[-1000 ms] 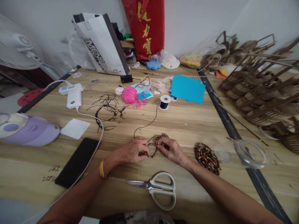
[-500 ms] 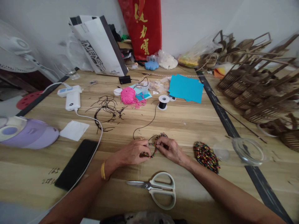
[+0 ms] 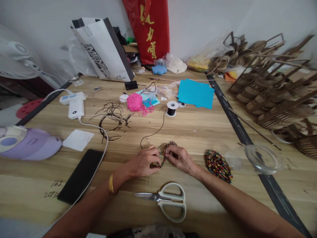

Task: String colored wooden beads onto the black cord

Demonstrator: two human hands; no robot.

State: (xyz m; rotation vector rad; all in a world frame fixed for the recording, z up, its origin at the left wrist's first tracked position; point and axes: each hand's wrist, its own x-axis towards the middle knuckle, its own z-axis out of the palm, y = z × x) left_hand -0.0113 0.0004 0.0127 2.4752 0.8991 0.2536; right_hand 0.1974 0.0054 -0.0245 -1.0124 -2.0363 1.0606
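Through my distant feed, I saw the beaded strand (image 3: 163, 162) looped between both hands over the surface (image 3: 198, 129). The fingers of the right hand (image 3: 182, 160) were pinched together on it; those of the left hand (image 3: 142, 162) curled about it, though I couldn't tell whether they gripped. Black cord (image 3: 162, 124) trailed from the spool (image 3: 171, 109) toward the left hand. Scissors (image 3: 156, 197) lay on the near side; coiled beads (image 3: 218, 166) sat near the right forearm (image 3: 223, 188).
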